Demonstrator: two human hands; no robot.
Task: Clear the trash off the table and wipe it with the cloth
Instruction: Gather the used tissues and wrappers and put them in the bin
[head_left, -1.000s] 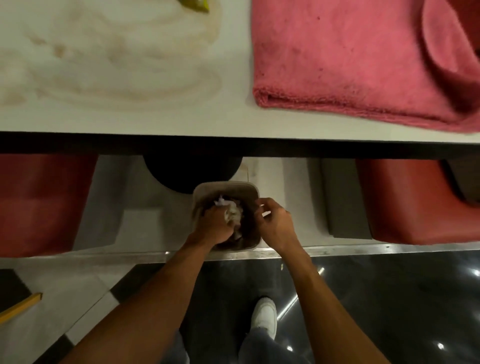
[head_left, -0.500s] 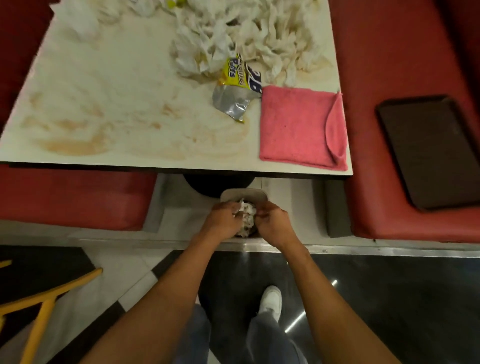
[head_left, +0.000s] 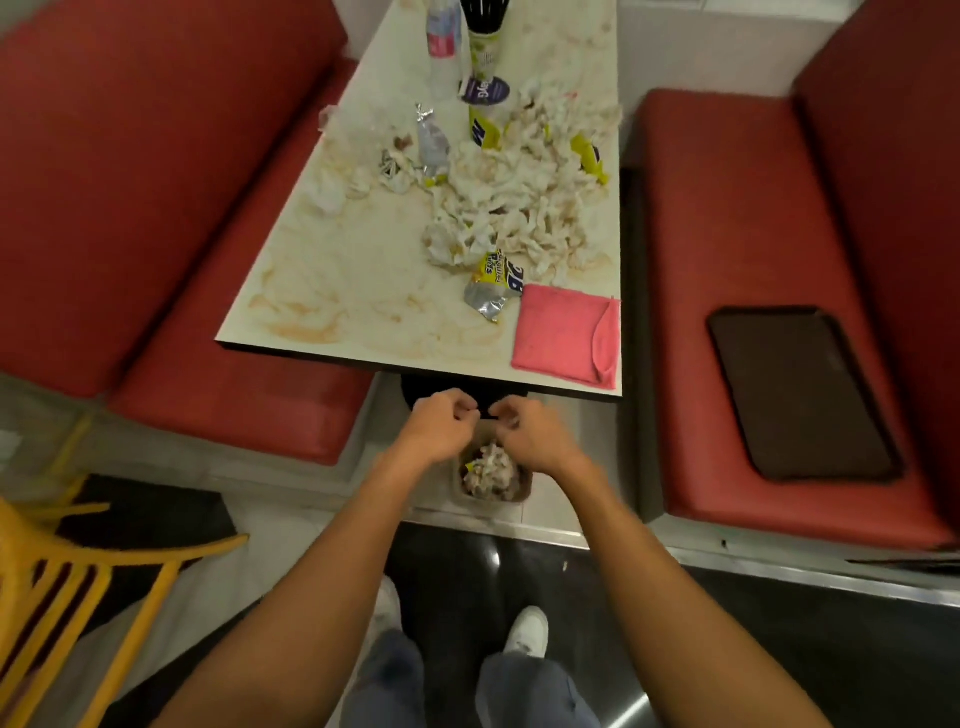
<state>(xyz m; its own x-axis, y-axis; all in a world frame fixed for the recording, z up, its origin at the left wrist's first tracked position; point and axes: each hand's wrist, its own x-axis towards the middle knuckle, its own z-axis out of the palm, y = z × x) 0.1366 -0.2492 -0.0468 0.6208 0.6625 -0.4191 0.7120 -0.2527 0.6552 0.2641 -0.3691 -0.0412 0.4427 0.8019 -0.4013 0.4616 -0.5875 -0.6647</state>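
Both hands are low, in front of the near desk edge and directly over the small bin (head_left: 523, 486) on the floor. Left hand (head_left: 439, 426): fingers clenched into a loose fist, nothing visible in it. Right hand (head_left: 535, 439): the same, fingers curled under, nothing visible in the grasp. The knuckles of the two hands are near each other but apart. The bin is filled with crumpled paper and a bit of yellow wrapper. Desk (head_left: 363, 291): the near-left surface is bare but smeared with brown stains. The pink cloth (head_left: 561, 332) lies folded flat at the near-right corner, with one flap turned over. A yellow-and-silver snack wrapper (head_left: 493, 280) sits just beside the cloth's far-left corner. Behind it, a big pile of crumpled napkins (head_left: 519, 208) covers the middle and right of the desk, with more wrappers mixed in. A plastic bottle (head_left: 444, 26) and a cup (head_left: 483, 47) stand at the far end. A dark tray (head_left: 800, 395) lies on the right red bench (head_left: 727, 234). A yellow chair (head_left: 62, 587) is at the lower left.
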